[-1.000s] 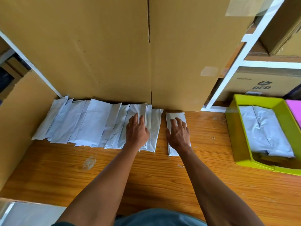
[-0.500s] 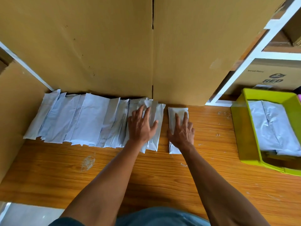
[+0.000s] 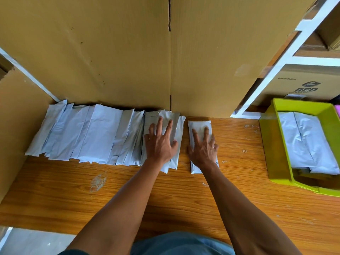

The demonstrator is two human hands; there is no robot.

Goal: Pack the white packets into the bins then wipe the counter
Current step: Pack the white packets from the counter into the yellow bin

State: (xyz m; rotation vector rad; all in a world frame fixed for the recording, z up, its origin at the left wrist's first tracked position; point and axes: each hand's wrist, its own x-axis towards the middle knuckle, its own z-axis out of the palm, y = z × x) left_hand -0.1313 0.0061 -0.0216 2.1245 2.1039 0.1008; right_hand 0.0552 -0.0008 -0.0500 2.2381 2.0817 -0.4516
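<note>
A person sorts white packets at a wooden counter (image 3: 165, 196), both hands laid flat with fingers straight and clamped on nothing: the left hand (image 3: 161, 142) presses on the right end of a long overlapping row of packets (image 3: 95, 137), while the right hand (image 3: 203, 148) rests on a single packet (image 3: 199, 126) lying just beside that row, a narrow strip of bare wood between them. The two hands sit near each other but do not touch. The row runs along the foot of a tall cardboard box (image 3: 165, 57), reaching toward the cardboard wall at the left. Well apart to the right, a lime-green bin (image 3: 267, 144) already holds a small pile of packed packets (image 3: 305, 144), and the edge of a pink bin (image 3: 337, 111) shows past it at the frame's border. By this evidence the packing is under way but far from finished: most of the packets remain on the counter, with only a few in the green bin. The wiping appears not yet begun, as whitish smudges (image 3: 97, 183) mark the wood and no cloth is in sight.
</note>
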